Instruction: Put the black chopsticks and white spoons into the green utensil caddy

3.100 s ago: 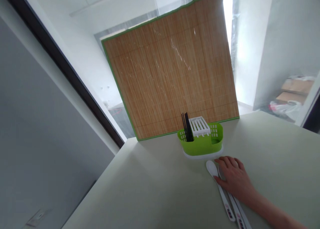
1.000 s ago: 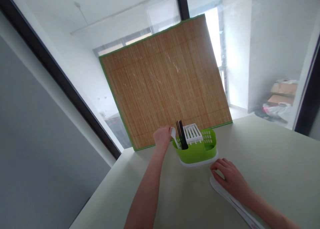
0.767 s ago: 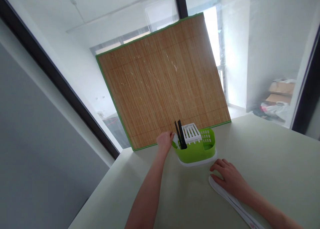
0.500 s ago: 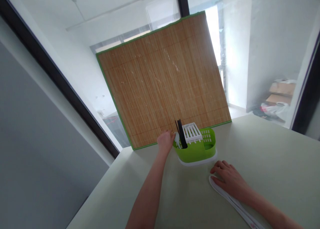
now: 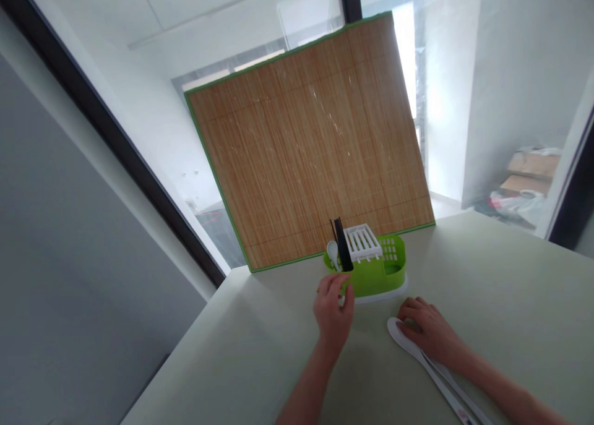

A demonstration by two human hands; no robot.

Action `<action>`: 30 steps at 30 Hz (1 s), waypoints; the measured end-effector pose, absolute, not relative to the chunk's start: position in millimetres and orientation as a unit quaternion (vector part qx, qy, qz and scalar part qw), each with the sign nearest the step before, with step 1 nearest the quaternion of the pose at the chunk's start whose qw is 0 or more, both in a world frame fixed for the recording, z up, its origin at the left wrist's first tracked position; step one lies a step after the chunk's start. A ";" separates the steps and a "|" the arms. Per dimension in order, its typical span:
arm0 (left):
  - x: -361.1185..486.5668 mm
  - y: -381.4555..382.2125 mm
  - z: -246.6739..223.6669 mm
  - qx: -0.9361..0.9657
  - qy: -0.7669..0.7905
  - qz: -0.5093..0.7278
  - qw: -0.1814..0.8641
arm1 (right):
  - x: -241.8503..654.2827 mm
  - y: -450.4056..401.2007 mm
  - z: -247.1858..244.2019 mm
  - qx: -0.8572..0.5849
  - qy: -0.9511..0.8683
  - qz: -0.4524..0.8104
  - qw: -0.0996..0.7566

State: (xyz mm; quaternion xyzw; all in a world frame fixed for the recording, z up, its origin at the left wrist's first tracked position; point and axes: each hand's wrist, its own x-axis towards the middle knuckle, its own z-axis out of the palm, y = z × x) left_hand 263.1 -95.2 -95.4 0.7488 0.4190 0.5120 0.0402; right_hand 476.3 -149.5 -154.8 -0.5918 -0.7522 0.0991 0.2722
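Observation:
Two long-handled white spoons [image 5: 403,339] lie side by side at the lower right, handles pointing toward me. My right hand [image 5: 429,329] is closed over the head of the right-hand one, which its fingers hide. A green cutlery holder [image 5: 371,279] with a white base stands farther back. In its left end are a small white spoon [image 5: 333,252] and black chopsticks [image 5: 344,245]. My left hand [image 5: 334,307] hovers in front of that end, fingers curved, the thumb apart from them and nothing visible between.
A white slotted rack [image 5: 362,242] sits atop the holder's middle. Behind it, a bamboo mat [image 5: 306,146] with green edging leans against the glass. The pale table [image 5: 264,344] runs up to a dark-framed window. Cardboard boxes [image 5: 531,171] lie beyond the glass.
My left hand has come away from the small spoon in the holder and moved toward me and to the right. Beside my right hand, the two long spoon handles have spread apart slightly.

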 end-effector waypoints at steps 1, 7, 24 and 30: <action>268.3 -100.7 -100.7 0.755 0.419 0.497 0.081 | 477.0 -148.7 -154.5 -0.588 -0.748 0.103 0.290; 294.3 -124.6 -117.5 0.790 0.391 0.409 0.235 | 479.1 -150.9 -147.2 -0.587 -0.666 0.145 0.438; 286.6 -135.6 -77.4 0.758 0.409 0.487 0.148 | 474.5 -167.2 -124.7 -0.515 -0.711 0.046 0.477; 250.7 -114.2 -41.2 0.679 0.435 0.584 0.089 | 504.9 -146.8 -136.1 -0.637 -0.711 0.115 0.277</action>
